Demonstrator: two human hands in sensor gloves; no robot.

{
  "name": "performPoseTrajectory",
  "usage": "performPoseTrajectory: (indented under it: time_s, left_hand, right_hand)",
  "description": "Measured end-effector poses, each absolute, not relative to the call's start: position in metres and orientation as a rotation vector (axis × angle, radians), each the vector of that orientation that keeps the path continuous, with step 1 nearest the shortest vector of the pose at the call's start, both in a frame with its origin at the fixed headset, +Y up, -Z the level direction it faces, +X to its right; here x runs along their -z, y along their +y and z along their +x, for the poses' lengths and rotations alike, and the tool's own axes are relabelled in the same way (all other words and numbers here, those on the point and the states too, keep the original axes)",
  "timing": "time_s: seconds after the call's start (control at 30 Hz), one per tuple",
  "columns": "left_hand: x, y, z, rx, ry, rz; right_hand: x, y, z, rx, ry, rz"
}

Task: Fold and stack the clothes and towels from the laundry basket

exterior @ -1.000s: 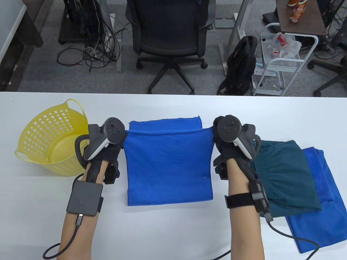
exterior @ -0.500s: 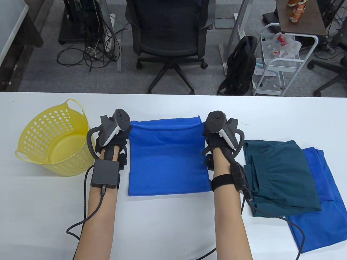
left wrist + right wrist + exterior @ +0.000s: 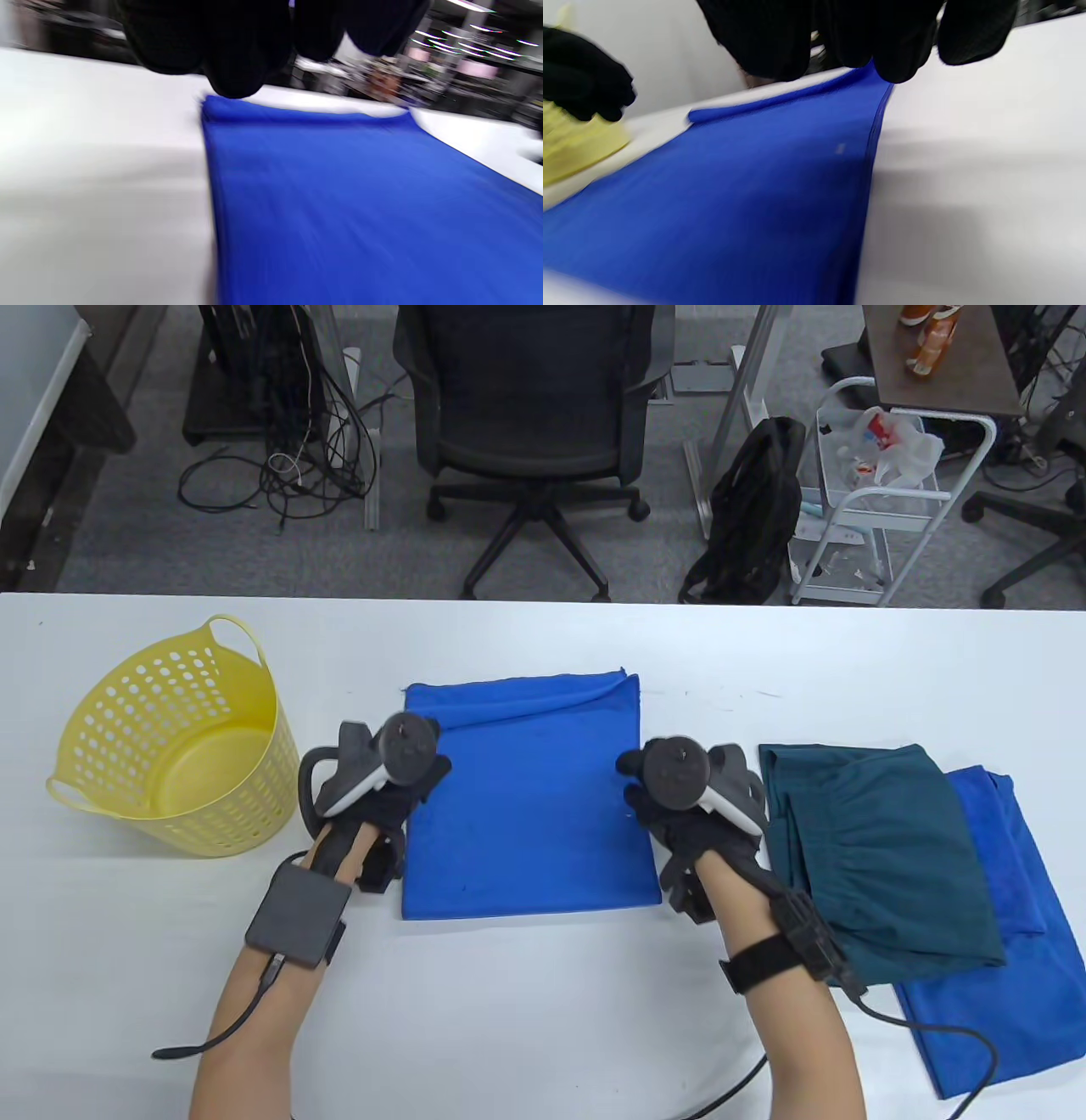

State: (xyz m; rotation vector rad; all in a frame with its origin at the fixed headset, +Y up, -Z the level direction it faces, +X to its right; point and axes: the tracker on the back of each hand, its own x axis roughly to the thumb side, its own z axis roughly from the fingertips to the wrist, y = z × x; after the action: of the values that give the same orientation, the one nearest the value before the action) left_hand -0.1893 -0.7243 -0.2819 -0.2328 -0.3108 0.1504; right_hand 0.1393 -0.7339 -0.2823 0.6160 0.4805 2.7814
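Note:
A blue towel (image 3: 530, 806) lies folded in half on the white table (image 3: 509, 1027), its upper layer a little short of the far edge. My left hand (image 3: 424, 780) hovers at the towel's left edge and my right hand (image 3: 636, 793) at its right edge, both about halfway down. Neither holds cloth. In the blurred left wrist view my fingers (image 3: 237, 46) hang curled above the towel (image 3: 360, 190). In the right wrist view my fingers (image 3: 882, 38) hang over the towel (image 3: 734, 190) near its right edge.
An empty yellow laundry basket (image 3: 127, 704) stands at the left, close to my left hand. A folded dark green garment (image 3: 882, 857) lies on a folded blue cloth (image 3: 1010, 984) at the right, next to my right forearm.
Both hands carried the towel's near edge over to the far edge, let go, and pulled back toward me. The towel now lies folded and flat.

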Motion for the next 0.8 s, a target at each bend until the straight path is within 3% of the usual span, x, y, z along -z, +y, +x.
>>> performPoseTrajectory:
  time_s: [0.1, 0.17, 0.27, 0.57, 0.8]
  left_hand:
    - [0.231, -0.751, -0.192, -0.056, -0.402, -0.387]
    - [0.217, -0.767, -0.193, 0.034, -0.381, -0.43]
    - [0.201, -0.776, -0.186, 0.138, -0.386, -0.337]
    - [0.178, -0.778, -0.197, 0.18, -0.247, -0.223]
    - [0.176, -0.78, -0.229, -0.108, -0.202, -0.264]
  right_hand:
    - [0.24, -0.753, 0.147, -2.955, 0.596, 0.675]
    - [0.226, -0.766, 0.15, -3.087, 0.589, 0.675]
    - [0.21, -0.772, 0.148, -3.15, 0.415, 0.664]
    - [0.173, -0.775, 0.145, -3.239, 0.231, 0.627]
    - [0.177, -0.775, 0.166, -2.993, 0.281, 0.54]
